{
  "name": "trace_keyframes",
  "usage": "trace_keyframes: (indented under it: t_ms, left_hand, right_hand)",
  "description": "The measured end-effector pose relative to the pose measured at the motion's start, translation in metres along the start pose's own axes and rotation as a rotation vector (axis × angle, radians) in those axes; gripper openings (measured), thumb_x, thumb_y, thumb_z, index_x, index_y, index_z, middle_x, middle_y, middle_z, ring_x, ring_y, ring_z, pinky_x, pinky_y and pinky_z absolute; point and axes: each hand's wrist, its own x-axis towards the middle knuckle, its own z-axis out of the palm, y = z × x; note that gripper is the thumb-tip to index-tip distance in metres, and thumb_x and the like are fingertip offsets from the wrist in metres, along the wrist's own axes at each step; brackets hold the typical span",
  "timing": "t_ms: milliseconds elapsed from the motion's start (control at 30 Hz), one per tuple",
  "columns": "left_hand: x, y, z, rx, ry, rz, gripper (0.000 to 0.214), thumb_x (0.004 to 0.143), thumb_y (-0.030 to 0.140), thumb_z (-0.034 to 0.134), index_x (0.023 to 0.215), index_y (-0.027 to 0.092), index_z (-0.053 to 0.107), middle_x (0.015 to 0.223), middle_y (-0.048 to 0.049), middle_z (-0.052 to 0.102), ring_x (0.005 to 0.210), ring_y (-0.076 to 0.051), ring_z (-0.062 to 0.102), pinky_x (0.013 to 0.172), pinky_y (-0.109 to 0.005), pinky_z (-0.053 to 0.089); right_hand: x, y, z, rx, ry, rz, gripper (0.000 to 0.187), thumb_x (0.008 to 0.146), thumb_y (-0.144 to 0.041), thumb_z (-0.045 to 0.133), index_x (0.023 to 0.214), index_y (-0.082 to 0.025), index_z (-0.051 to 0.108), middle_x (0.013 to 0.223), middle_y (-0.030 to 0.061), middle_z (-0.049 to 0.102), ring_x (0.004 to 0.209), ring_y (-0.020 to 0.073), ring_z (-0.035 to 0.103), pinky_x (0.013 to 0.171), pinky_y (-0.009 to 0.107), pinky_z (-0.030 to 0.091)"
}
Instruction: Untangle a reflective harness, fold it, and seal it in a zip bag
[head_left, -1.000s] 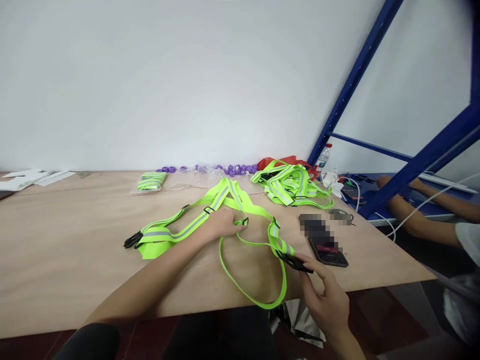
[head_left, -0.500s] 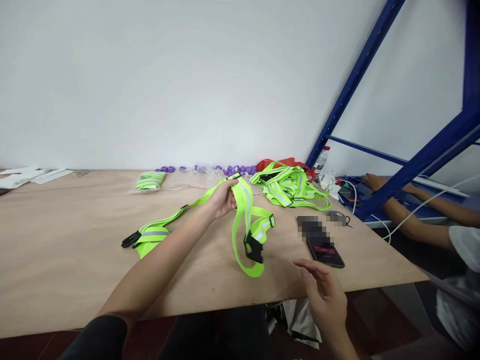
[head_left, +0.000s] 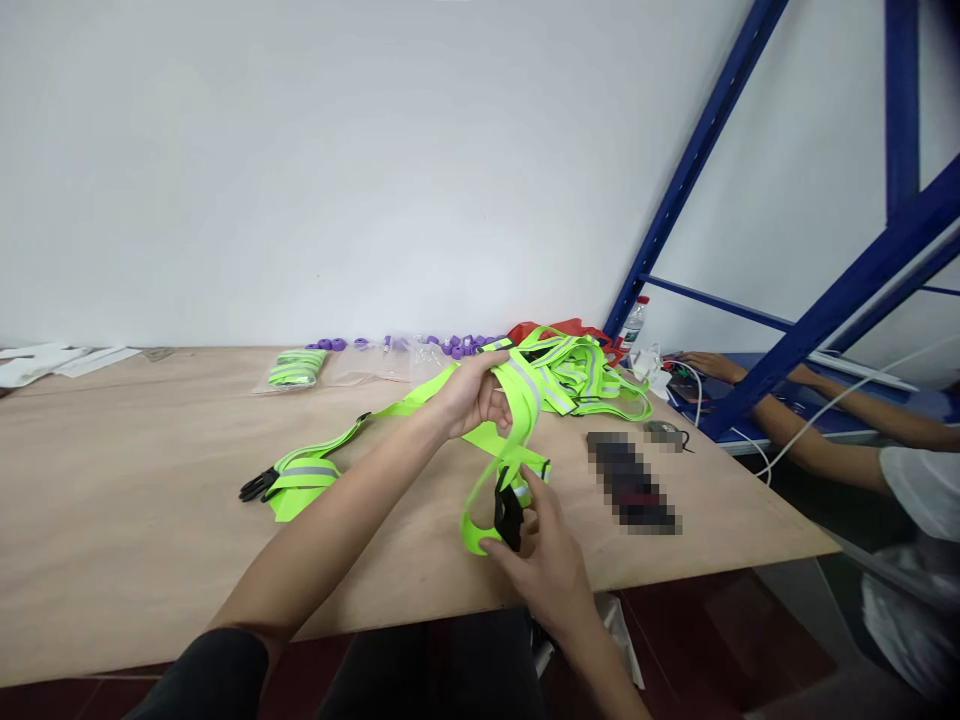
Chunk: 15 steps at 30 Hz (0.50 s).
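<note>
My left hand [head_left: 474, 395] is closed round a fluorescent yellow-green reflective strap [head_left: 527, 390] with a grey stripe, raised above the table. A loop of it hangs down to a black plastic buckle [head_left: 508, 512]. My right hand [head_left: 553, 560] has its thumb and fingers round that buckle and the webbing beside it; part of the grip is hidden. The strap's other end lies to the left, folded on the table, with a black prong buckle [head_left: 259, 484]. Behind my left hand is a tangled pile of similar straps [head_left: 592, 370].
A bagged folded strap [head_left: 297, 367], clear plastic bags [head_left: 367, 362] and purple pieces [head_left: 459, 347] lie along the wall. At right are a blurred-out phone [head_left: 631, 485], a bottle [head_left: 634, 322] and blue rack posts [head_left: 694, 165]. Another person's arms [head_left: 814, 435] work beyond the rack.
My right hand has moved left and up from the table's front edge and taken hold of the hanging buckle. My left hand has shifted slightly right with the strap.
</note>
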Motion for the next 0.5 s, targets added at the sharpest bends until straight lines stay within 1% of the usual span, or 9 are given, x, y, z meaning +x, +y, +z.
trace_keyframes:
  t_ms: [33, 100, 167, 200, 267, 333, 400, 433, 500]
  left_hand:
    - [-0.002, 0.000, 0.003, 0.013, -0.003, 0.017, 0.036, 0.100, 0.035, 0.035, 0.093, 0.010, 0.060, 0.055, -0.0056, 0.067, 0.038, -0.016, 0.061, 0.035, -0.021, 0.047]
    - [-0.004, -0.001, 0.007, 0.045, 0.004, 0.064, 0.037, 0.101, 0.031, 0.032, 0.095, 0.009, 0.061, 0.056, -0.0064, 0.067, 0.038, -0.016, 0.061, 0.034, -0.021, 0.047]
    - [-0.005, -0.003, 0.006, 0.089, 0.021, 0.118, 0.037, 0.102, 0.033, 0.033, 0.095, 0.009, 0.061, 0.053, -0.0052, 0.064, 0.038, -0.017, 0.062, 0.035, -0.022, 0.047]
    - [-0.004, -0.004, 0.005, 0.119, 0.050, 0.157, 0.037, 0.102, 0.036, 0.036, 0.095, 0.010, 0.061, 0.051, -0.0040, 0.063, 0.038, -0.017, 0.062, 0.035, -0.021, 0.047]
    - [-0.003, -0.006, 0.001, 0.181, 0.153, 0.251, 0.036, 0.099, 0.045, 0.046, 0.098, 0.012, 0.060, 0.051, -0.0013, 0.062, 0.037, -0.016, 0.061, 0.035, -0.021, 0.047]
    - [-0.001, -0.007, -0.004, 0.245, 0.265, 0.341, 0.037, 0.095, 0.050, 0.055, 0.104, 0.014, 0.059, 0.057, -0.0004, 0.066, 0.036, -0.014, 0.059, 0.035, -0.021, 0.046]
    - [0.000, -0.006, -0.009, 0.301, 0.336, 0.410, 0.037, 0.095, 0.049, 0.055, 0.110, 0.015, 0.058, 0.066, -0.0016, 0.071, 0.035, -0.013, 0.057, 0.034, -0.021, 0.045]
    - [0.001, -0.006, -0.011, 0.319, 0.353, 0.433, 0.036, 0.096, 0.047, 0.054, 0.112, 0.015, 0.058, 0.071, -0.0027, 0.073, 0.034, -0.012, 0.055, 0.032, -0.021, 0.043]
    - [0.003, -0.005, -0.014, 0.317, 0.365, 0.463, 0.034, 0.098, 0.043, 0.050, 0.114, 0.014, 0.057, 0.076, -0.0051, 0.075, 0.031, -0.010, 0.052, 0.030, -0.020, 0.039]
  right_hand:
    - [0.001, -0.002, 0.002, 0.010, 0.020, 0.001, 0.072, 0.084, -0.040, 0.069, 0.148, -0.023, 0.042, 0.132, 0.0133, 0.063, 0.112, 0.0284, 0.066, 0.087, 0.041, 0.059]
    - [0.001, -0.004, 0.002, 0.030, 0.048, -0.044, 0.050, 0.093, -0.037, 0.056, 0.140, -0.020, 0.051, 0.127, 0.0132, 0.066, 0.112, 0.0265, 0.067, 0.088, 0.038, 0.059]
    - [0.001, -0.003, -0.002, 0.009, 0.067, -0.112, 0.039, 0.098, -0.033, 0.047, 0.134, -0.021, 0.058, 0.126, 0.0123, 0.068, 0.114, 0.0257, 0.066, 0.092, 0.038, 0.057]
    - [0.001, -0.002, -0.005, -0.013, 0.075, -0.136, 0.038, 0.099, -0.033, 0.045, 0.132, -0.021, 0.060, 0.127, 0.0119, 0.068, 0.116, 0.0256, 0.066, 0.094, 0.037, 0.056]
    - [-0.001, 0.000, -0.010, -0.037, 0.104, -0.161, 0.037, 0.100, -0.032, 0.044, 0.130, -0.022, 0.062, 0.125, 0.0114, 0.067, 0.114, 0.0247, 0.066, 0.093, 0.035, 0.055]
    - [-0.003, 0.003, -0.014, -0.016, 0.149, -0.161, 0.034, 0.100, -0.030, 0.043, 0.124, -0.021, 0.065, 0.115, 0.0107, 0.068, 0.103, 0.0222, 0.068, 0.084, 0.032, 0.057]
    - [-0.006, 0.007, -0.016, 0.024, 0.232, -0.168, 0.031, 0.099, -0.027, 0.043, 0.116, -0.020, 0.068, 0.102, 0.0095, 0.068, 0.092, 0.0206, 0.068, 0.078, 0.030, 0.056]
    - [-0.008, 0.010, -0.016, 0.041, 0.277, -0.178, 0.029, 0.099, -0.027, 0.045, 0.114, -0.019, 0.069, 0.099, 0.0092, 0.068, 0.089, 0.0206, 0.068, 0.078, 0.030, 0.056]
    - [-0.010, 0.014, -0.014, 0.063, 0.333, -0.190, 0.028, 0.098, -0.026, 0.048, 0.116, -0.019, 0.068, 0.100, 0.0095, 0.070, 0.092, 0.0217, 0.068, 0.080, 0.031, 0.055]
